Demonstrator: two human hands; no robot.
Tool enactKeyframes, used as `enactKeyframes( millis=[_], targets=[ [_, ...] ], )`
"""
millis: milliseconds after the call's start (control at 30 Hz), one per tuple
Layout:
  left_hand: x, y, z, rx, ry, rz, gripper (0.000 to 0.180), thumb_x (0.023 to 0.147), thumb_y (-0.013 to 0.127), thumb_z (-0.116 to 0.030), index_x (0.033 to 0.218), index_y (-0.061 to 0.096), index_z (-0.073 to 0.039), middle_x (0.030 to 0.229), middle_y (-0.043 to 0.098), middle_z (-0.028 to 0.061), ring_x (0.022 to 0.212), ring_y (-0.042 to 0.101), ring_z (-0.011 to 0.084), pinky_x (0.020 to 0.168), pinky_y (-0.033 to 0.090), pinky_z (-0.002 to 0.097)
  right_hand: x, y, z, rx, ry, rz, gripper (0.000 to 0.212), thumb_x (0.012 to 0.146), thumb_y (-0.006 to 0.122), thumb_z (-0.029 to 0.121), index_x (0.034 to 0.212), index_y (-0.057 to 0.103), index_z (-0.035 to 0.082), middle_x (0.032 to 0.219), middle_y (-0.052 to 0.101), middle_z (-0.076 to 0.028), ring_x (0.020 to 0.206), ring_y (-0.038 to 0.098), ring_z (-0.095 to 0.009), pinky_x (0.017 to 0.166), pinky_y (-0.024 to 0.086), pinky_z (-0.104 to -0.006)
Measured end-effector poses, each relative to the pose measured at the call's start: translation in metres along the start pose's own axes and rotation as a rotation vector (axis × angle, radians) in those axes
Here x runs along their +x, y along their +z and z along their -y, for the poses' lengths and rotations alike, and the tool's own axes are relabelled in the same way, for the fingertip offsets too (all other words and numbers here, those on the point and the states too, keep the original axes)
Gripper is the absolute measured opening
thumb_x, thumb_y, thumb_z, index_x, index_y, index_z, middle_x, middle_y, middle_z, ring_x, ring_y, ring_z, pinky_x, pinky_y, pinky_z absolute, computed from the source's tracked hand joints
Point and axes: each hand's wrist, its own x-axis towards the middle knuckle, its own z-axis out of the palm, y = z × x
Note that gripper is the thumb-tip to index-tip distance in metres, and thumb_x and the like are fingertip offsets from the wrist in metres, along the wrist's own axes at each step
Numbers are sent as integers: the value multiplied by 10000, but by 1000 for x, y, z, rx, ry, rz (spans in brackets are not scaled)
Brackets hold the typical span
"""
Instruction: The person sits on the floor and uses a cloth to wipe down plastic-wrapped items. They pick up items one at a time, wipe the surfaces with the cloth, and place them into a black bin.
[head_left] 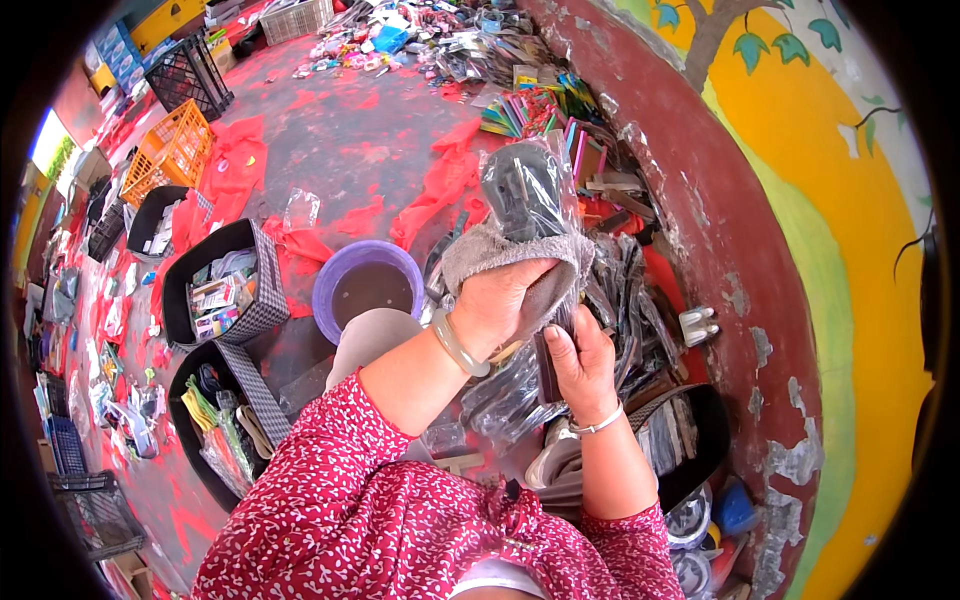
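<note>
In front of me my left hand (498, 308) is closed around a grey towelling cloth (478, 252). The cloth wraps round a black item in a clear plastic sleeve (525, 190), which has a broad rounded upper end and a narrow dark lower part. My right hand (585, 365) grips that narrow lower part, thumb on top. Just beyond my left forearm stands a purple bucket (325, 295) of murky water. Below and right of my hands lies a pile of plastic-wrapped dark items (510, 405). What exactly the wrapped item is I cannot tell.
Patterned bins (262, 275) of packaged goods stand on the left, with an orange crate (180, 150) and a black crate (190, 78) farther off. Heaped goods (420, 35) lie along the far floor. A peeling red wall (690, 190) bounds the right; a black bin (712, 445) sits beside it.
</note>
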Motion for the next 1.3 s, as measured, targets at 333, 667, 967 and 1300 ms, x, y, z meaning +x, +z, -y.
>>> enactKeyframes(
  millis=[333, 667, 967, 1300],
  targets=[
    [20, -4, -30, -49, 92, -70, 212, 798, 534, -3, 1002, 583, 29, 925, 633, 152, 805, 628, 237, 718, 520, 351, -5, -6, 2, -127, 37, 118, 172, 853, 578, 175, 926, 531, 27, 679, 566, -167, 613, 572, -342, 555, 451, -342],
    [20, -2, -28, 205, 209, -120, 330, 846, 597, -345, 938, 587, -28, 769, 625, 97, 644, 616, 204, 566, 520, 317, -7, 0, -3, 54, 75, 165, 219, 873, 563, 192, 1012, 536, 26, 742, 569, -80, 651, 538, -180, 634, 436, -280],
    [32, -16, -34, 124, 59, -100, 547, 856, 475, -530, 966, 582, -4, 857, 635, 135, 749, 627, 237, 687, 521, 354, -17, -2, -13, 480, 293, 195, 215, 903, 534, 183, 1023, 553, 6, 835, 540, 20, 746, 470, -76, 681, 402, -215],
    [24, -11, -47, 225, -19, 210, 346, 723, 637, -5, 1059, 557, 11, 975, 619, 123, 883, 612, 197, 787, 495, 308, -11, -17, -6, -330, 25, 194, 185, 824, 602, 178, 909, 512, 41, 695, 573, -162, 618, 568, -352, 538, 449, -382]
  ],
)
